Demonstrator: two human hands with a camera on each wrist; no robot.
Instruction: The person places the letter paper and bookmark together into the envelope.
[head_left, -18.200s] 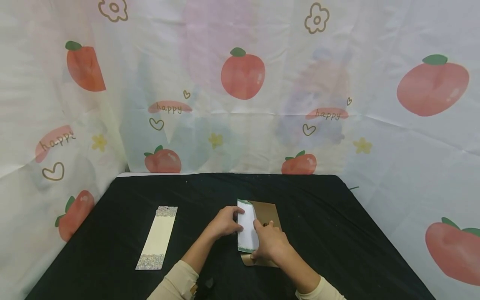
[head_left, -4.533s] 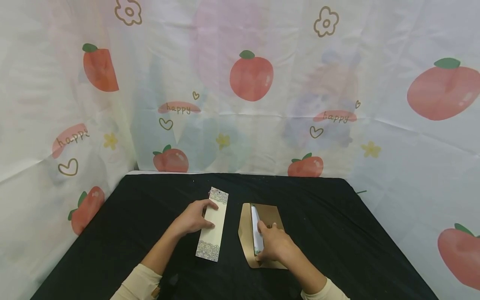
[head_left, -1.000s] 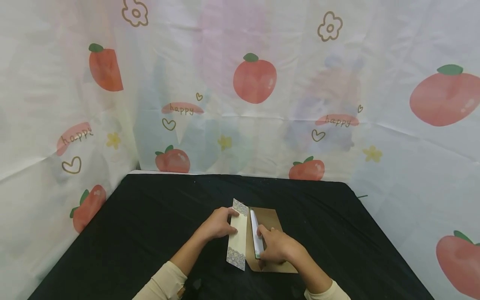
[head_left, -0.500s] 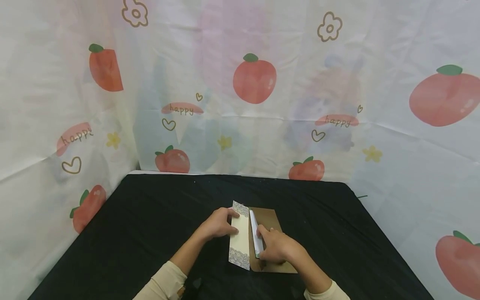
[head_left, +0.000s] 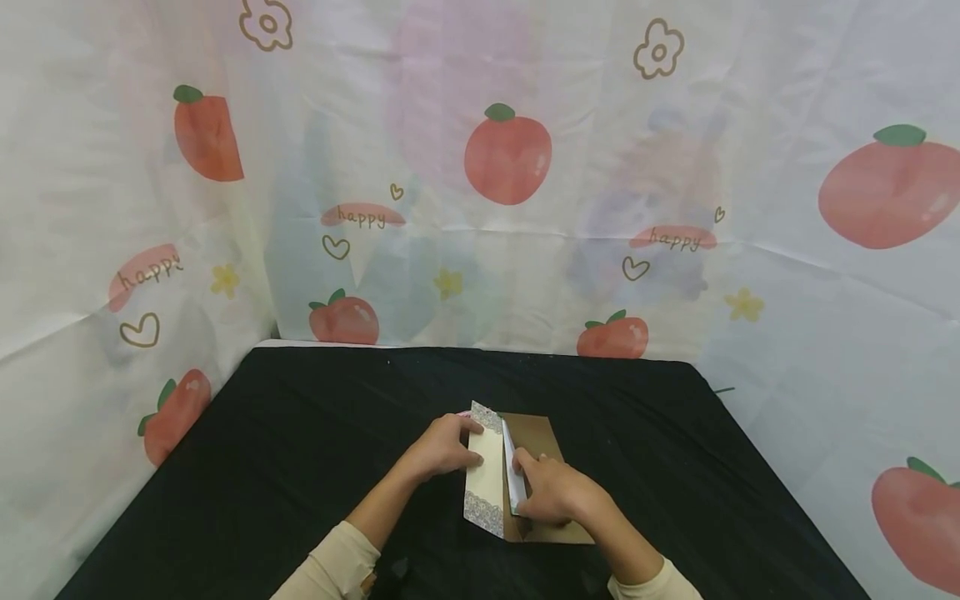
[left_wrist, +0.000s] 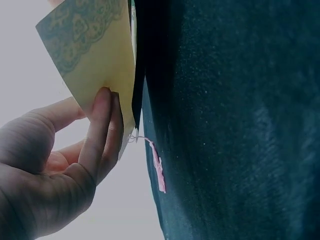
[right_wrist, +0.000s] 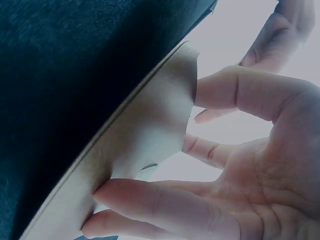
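Note:
My left hand (head_left: 444, 448) holds a cream bookmark (head_left: 486, 471) with grey lace-patterned ends, thumb and fingers along its left side. It stands tilted, its right edge at the mouth of a brown paper envelope (head_left: 537, 435). From the bookmark's far end hangs a pink tassel (left_wrist: 158, 172), seen in the left wrist view. A strip of white card (head_left: 514, 479) with green trim shows in the envelope's opening; the rest of it is hidden inside. My right hand (head_left: 557, 490) grips the envelope at that opening, thumb and fingertips spread along the paper's edge (right_wrist: 160, 107).
A black cloth (head_left: 315, 467) covers the table under the envelope. White fabric walls (head_left: 570, 175) printed with fruit and hearts stand behind and at both sides.
Earlier the bookmark lay at left and the white card was outside the envelope. The card has gone into the envelope; the left hand has picked up the bookmark and brought it right, lately in small shifts.

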